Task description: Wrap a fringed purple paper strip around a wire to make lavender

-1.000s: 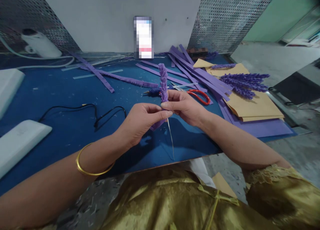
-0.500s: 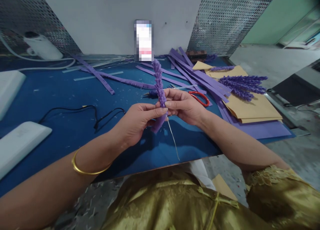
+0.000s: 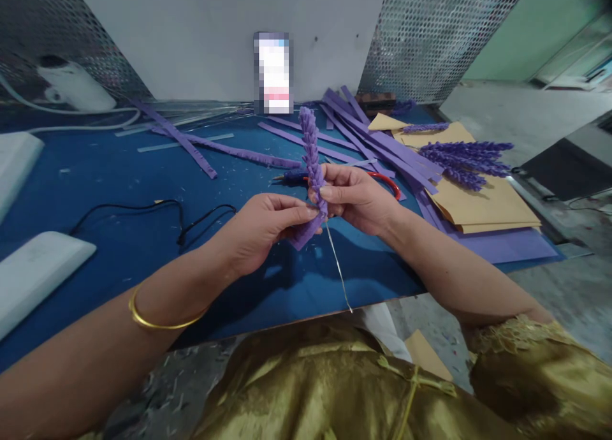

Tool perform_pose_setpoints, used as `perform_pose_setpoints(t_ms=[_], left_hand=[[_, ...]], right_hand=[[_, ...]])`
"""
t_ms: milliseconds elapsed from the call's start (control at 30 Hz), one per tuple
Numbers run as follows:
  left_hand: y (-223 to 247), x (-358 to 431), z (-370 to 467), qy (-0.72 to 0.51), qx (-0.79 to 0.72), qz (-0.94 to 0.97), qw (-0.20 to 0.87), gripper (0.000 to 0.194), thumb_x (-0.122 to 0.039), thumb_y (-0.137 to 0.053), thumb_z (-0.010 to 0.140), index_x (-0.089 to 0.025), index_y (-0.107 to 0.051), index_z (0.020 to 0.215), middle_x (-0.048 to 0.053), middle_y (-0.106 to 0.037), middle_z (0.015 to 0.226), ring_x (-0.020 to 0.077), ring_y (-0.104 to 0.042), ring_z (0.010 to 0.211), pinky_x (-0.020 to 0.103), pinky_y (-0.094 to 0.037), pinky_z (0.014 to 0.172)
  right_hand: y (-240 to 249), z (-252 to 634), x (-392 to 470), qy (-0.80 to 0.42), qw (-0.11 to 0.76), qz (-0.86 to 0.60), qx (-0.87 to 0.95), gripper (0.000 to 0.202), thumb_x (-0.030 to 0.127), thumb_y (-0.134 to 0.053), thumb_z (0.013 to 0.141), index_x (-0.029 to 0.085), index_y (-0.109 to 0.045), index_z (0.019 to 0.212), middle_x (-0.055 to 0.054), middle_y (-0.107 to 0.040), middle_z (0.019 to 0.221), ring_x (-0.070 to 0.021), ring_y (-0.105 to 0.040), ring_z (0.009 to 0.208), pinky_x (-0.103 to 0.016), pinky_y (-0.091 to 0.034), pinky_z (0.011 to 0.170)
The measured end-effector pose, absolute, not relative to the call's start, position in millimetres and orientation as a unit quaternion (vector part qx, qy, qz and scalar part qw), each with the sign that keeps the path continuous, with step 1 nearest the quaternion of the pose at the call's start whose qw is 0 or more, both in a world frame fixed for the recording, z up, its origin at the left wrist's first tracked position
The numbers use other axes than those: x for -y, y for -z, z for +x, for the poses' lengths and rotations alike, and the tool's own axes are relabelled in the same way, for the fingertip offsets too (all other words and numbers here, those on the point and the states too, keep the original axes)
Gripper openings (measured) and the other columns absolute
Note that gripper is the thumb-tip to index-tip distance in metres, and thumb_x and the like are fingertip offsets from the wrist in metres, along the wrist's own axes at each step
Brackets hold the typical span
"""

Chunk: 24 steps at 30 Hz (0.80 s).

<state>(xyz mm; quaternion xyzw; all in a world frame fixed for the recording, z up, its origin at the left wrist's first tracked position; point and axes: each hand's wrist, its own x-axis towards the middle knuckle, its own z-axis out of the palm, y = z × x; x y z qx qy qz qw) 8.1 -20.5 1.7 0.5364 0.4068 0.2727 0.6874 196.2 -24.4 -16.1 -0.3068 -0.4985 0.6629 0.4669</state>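
Observation:
A purple paper lavender flower (image 3: 311,143) stands nearly upright between my hands, its thin wire stem (image 3: 338,261) hanging below towards the table's front edge. My right hand (image 3: 356,194) pinches the lower part of the flower between thumb and fingers. The loose end of a purple paper strip (image 3: 306,234), wound onto the flower's base, is pinched by my left hand (image 3: 272,226). Behind the flower lies a dark blue tool with a pointed metal tip (image 3: 289,176). Red-handled scissors (image 3: 388,183) rest behind my right hand, partly covered by it.
Purple paper strips (image 3: 377,140) lie across the back of the blue table (image 3: 143,178). At the right, finished lavender stems (image 3: 468,162) rest on brown paper (image 3: 488,207). A phone (image 3: 273,73) leans against the back panel. White devices (image 3: 43,268) and a black cable (image 3: 129,205) are at left.
The flower has moved slightly right and tilts the other way, with its top leaning left. Both hands still grip it, and the strip's free end now points more to the lower left.

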Motion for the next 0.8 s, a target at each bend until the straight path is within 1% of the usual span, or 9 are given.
perform_pose_setpoints(t_ms=[100,267,400,533,633,800], left_hand=[[0.0,21.8,8.9,-0.275,-0.412,0.549,0.673,0.018,-0.034,-0.078,0.068,-0.019,-0.075,0.058,0.005,-0.069,0.062,0.0134,-0.054,0.055,0.027,-0.040,0.056],[1.4,21.2,9.2,-0.274,-0.411,0.558,0.667,0.016,-0.032,-0.077,0.068,-0.019,-0.076,0.059,0.006,-0.072,0.064,0.0149,-0.059,0.060,0.027,-0.042,0.060],[2.6,21.5,9.5,-0.280,-0.420,0.548,0.667,0.015,-0.031,-0.076,0.068,-0.019,-0.076,0.058,0.006,-0.071,0.063,0.0145,-0.058,0.059,0.027,-0.042,0.059],[4.1,23.1,11.0,-0.288,-0.431,0.531,0.670,0.016,-0.032,-0.077,0.067,-0.018,-0.075,0.058,0.005,-0.070,0.062,0.0127,-0.055,0.055,0.026,-0.040,0.057],[4.4,23.7,12.3,-0.292,-0.438,0.517,0.675,0.014,-0.030,-0.077,0.066,-0.018,-0.075,0.059,0.005,-0.070,0.062,0.0130,-0.055,0.056,0.026,-0.040,0.056],[1.9,24.8,12.4,-0.298,-0.427,0.511,0.684,0.012,-0.028,-0.074,0.066,-0.017,-0.076,0.062,0.005,-0.070,0.065,0.0146,-0.057,0.061,0.027,-0.043,0.060]], right_hand=[[14.7,197.5,25.4,-0.655,0.450,-0.316,0.518,0.028,0.031,-0.082,0.072,0.016,-0.060,0.081,0.002,-0.063,0.072,-0.0063,-0.045,0.053,-0.020,-0.035,0.049],[11.1,200.1,26.9,-0.635,0.427,-0.325,0.555,0.024,0.029,-0.081,0.074,0.016,-0.062,0.080,0.002,-0.063,0.069,-0.0084,-0.049,0.056,-0.021,-0.037,0.052],[10.8,197.8,27.7,-0.620,0.442,-0.336,0.555,0.025,0.028,-0.082,0.073,0.017,-0.061,0.080,0.003,-0.061,0.068,-0.0083,-0.049,0.057,-0.022,-0.037,0.052],[12.2,194.5,28.4,-0.607,0.454,-0.345,0.553,0.029,0.029,-0.083,0.071,0.018,-0.058,0.078,0.004,-0.058,0.067,-0.0085,-0.049,0.057,-0.022,-0.035,0.052],[14.2,192.7,28.4,-0.596,0.458,-0.362,0.550,0.031,0.031,-0.084,0.071,0.018,-0.056,0.077,0.005,-0.056,0.065,-0.0085,-0.047,0.056,-0.022,-0.034,0.052],[17.0,189.4,28.7,-0.586,0.472,-0.386,0.534,0.035,0.034,-0.085,0.069,0.019,-0.054,0.077,0.005,-0.055,0.064,-0.0094,-0.050,0.057,-0.023,-0.039,0.054]])
